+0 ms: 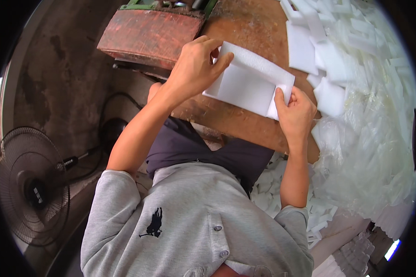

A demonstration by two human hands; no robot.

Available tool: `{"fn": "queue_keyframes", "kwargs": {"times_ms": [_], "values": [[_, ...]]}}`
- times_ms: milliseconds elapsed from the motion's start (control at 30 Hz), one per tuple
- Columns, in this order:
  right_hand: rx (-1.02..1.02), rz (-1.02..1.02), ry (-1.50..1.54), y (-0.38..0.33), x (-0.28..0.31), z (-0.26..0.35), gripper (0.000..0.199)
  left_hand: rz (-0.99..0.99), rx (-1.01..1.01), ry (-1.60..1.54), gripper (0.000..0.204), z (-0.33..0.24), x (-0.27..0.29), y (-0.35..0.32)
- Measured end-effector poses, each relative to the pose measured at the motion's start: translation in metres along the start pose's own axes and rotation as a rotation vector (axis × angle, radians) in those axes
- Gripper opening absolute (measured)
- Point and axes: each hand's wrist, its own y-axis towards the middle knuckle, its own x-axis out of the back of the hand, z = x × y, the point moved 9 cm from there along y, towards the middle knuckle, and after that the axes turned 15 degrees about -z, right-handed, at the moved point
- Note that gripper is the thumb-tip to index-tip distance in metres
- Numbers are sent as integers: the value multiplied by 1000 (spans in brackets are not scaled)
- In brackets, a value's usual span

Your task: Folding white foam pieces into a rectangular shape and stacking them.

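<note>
Between my two hands is a white foam tray point(247, 87), a shallow piece with raised foam strips around a flat middle. My left hand point(199, 64) pinches its far left corner, thumb on the inner side and fingers behind the wall. On the right end, my right hand point(296, 111) grips the short wall with the thumb inside and the fingers outside. The tray is held tilted over the wooden table point(249, 23), near its front edge. Fingers behind the foam are partly hidden.
A worn red box-like machine part point(152, 37) with green metal stands at the far left. White foam sheets point(302, 48) pile up at right, beside crumpled clear plastic bags point(356, 161). Foam scraps point(268, 184) lie below the table. A fan point(32, 189) stands at left.
</note>
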Motion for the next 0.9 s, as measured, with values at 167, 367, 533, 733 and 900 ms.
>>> {"fn": "queue_keyframes", "kwargs": {"times_ms": [167, 367, 533, 733, 900], "values": [[-2, 18, 27, -4, -7, 3, 26, 58, 36, 79, 28, 19, -8, -8], [34, 19, -33, -8, -10, -2, 32, 64, -9, 84, 28, 19, -10, -11], [61, 15, -29, -6, -11, -2, 31, 60, 28, 59, 29, 22, -12, -13], [14, 12, -47, -6, -9, -2, 26, 43, 0, 68, 27, 27, -20, -16], [54, 2, -6, -9, -17, 1, 25, 24, 32, 70, 26, 30, -14, -18]]}}
